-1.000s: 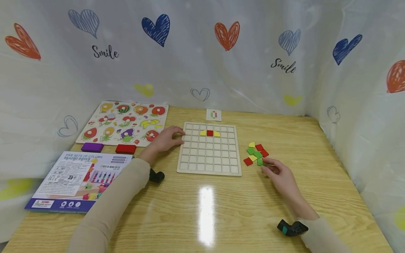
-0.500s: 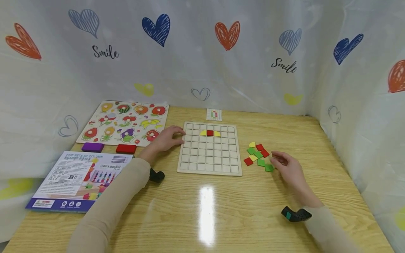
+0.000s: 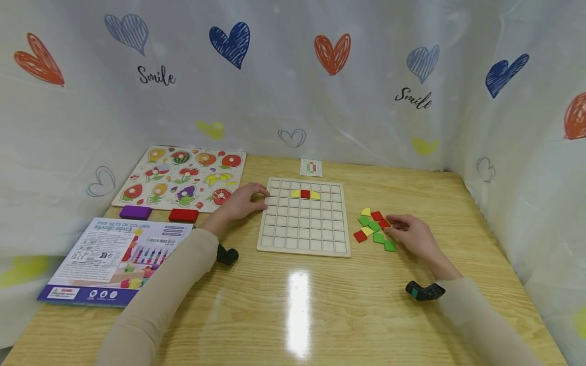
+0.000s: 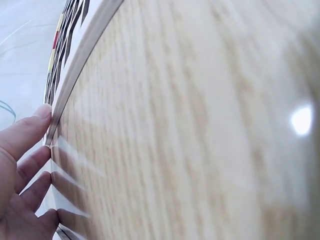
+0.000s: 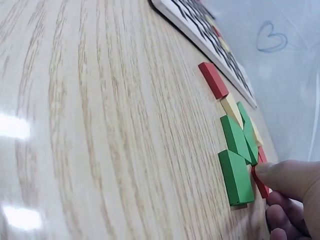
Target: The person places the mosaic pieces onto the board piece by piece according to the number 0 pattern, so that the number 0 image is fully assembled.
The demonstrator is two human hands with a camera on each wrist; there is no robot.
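Observation:
A square wooden grid board (image 3: 304,244) lies mid-table, with a red square tile (image 3: 305,194) between two yellow quarter-round tiles in an upper row. My left hand (image 3: 244,200) rests at the board's left edge; in the left wrist view its thumb (image 4: 37,119) touches the rim, fingers extended. To the right of the board lies a loose group of red, green and yellow tiles. My right hand (image 3: 412,235) is at the right side of this group, thumb and fingers pinching a red tile (image 5: 261,184). Close beside it is a green tile (image 5: 236,177).
A small pattern card (image 3: 311,167) lies behind the board. At the left are a fruit puzzle board (image 3: 151,199), a purple block (image 3: 135,212), a red block (image 3: 183,215) and a printed box (image 3: 91,254). A white curtain with hearts (image 3: 293,76) surrounds the table.
My right hand drew a green tile out to the near right side of the group and let it go, then moved up to a red tile. My left hand stayed at the board's edge.

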